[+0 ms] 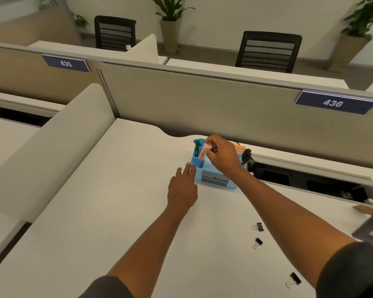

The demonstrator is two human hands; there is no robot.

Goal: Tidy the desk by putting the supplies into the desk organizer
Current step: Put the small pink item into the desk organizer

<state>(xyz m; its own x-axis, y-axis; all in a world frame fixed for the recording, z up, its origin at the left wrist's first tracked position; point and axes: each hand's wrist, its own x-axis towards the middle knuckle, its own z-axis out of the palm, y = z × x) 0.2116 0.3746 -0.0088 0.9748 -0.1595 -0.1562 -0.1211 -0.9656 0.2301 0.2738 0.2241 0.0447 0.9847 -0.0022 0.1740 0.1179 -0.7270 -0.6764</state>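
Organizer (215,168), a light blue one, stands near the far edge of the white desk (116,211), close under the beige partition wall (202,100). From my remote seat I see my right hand (222,154) above its left compartments, with fingers and thumb pinched on a small pink item (203,153); a dark blue tip shows just beside the fingers, but I cannot tell if it is a pen or what exactly the pink thing is. The pink item hangs tilted over the opening, its lower end about at the rim. A green marker (196,147) stands upright in the far left compartment. My left hand (182,188) lies flat and relaxed on the desk, fingers straight and slightly apart, the fingertips touching or almost touching the near left corner of the organizer. A black object (246,154) sits just beside the organizer on its right side. Three binder clips are on the desk near my right forearm, well apart from the organizer: the first (258,226), the second (257,243) just below it, and the third (293,280) closest to me.
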